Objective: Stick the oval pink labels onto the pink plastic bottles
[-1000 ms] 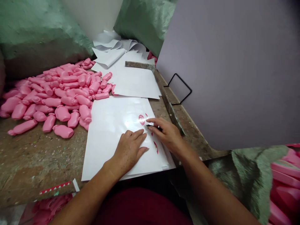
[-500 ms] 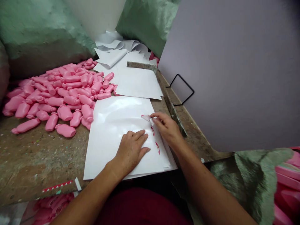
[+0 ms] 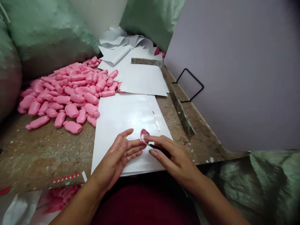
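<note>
Oval red-printed label [image 3: 144, 136], long axis running near to far, sits at the fingertips of the right grip [image 3: 174, 159], which is closed on a black-handled tool [image 3: 159, 149] over the white sheet [image 3: 122, 118], while the open left grip [image 3: 116, 157] lies just left, its fingers spread.

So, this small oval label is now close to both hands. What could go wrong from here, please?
The oval label sits at the tip of the small black tool in the right hand, so it could slip or crease. It is also very near the fingers of the left hand and might stick to them. If dropped past the white sheet, it could pick up dirt from the gritty worktop.
</note>
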Demonstrator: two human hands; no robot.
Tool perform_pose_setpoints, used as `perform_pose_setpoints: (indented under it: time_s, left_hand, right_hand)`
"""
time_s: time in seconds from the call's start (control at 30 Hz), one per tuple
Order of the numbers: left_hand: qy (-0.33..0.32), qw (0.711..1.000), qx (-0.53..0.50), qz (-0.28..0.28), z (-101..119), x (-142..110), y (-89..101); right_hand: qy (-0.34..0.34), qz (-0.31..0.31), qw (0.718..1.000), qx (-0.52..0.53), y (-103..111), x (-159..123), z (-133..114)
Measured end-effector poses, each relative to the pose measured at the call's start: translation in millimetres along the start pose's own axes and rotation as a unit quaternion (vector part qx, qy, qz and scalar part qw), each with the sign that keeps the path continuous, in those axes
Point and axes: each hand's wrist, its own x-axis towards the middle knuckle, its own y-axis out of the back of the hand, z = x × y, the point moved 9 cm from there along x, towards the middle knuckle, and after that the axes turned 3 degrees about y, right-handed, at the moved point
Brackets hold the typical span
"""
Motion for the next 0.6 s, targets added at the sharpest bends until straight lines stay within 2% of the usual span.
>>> perform_pose_setpoints:
  time_s: [0.1, 0.2, 0.23, 0.3, 0.4, 0.53, 0.6]
  left_hand:
    - [-0.004, 0.998, -0.051, 0.03, -3, -7, 8.3]
    - [-0.044, 0.993, -0.09, 0.068, 4, -9, 17.1]
    - [-0.056, 0.992, -0.088, 0.072, 6, -10, 18.0]
    - [-0.062, 0.994, -0.064, 0.062, 8, -12, 15.7]
    - [-0.046, 0.998, -0.027, 0.029, 2, -17, 7.3]
    - [-0.026, 0.999, -0.031, 0.002, -7, -23, -3.9]
    - [-0.01, 0.999, -0.041, 0.001, -13, -22, -6.1]
  right_hand:
    - [0.011, -0.044, 0.999, -0.026, -7, -1, -6]
    - [0.024, -0.089, 0.994, -0.051, -15, -2, -11]
    - [0.004, -0.078, 0.997, -0.028, -13, 0, -9]
    - [-0.073, -0.016, 0.996, 0.054, -3, 3, 4]
    - [-0.171, 0.079, 0.966, 0.176, 8, 8, 24]
    - [-0.201, 0.08, 0.942, 0.255, -1, 16, 28]
    - [-0.203, 0.109, 0.934, 0.271, 0, 14, 28]
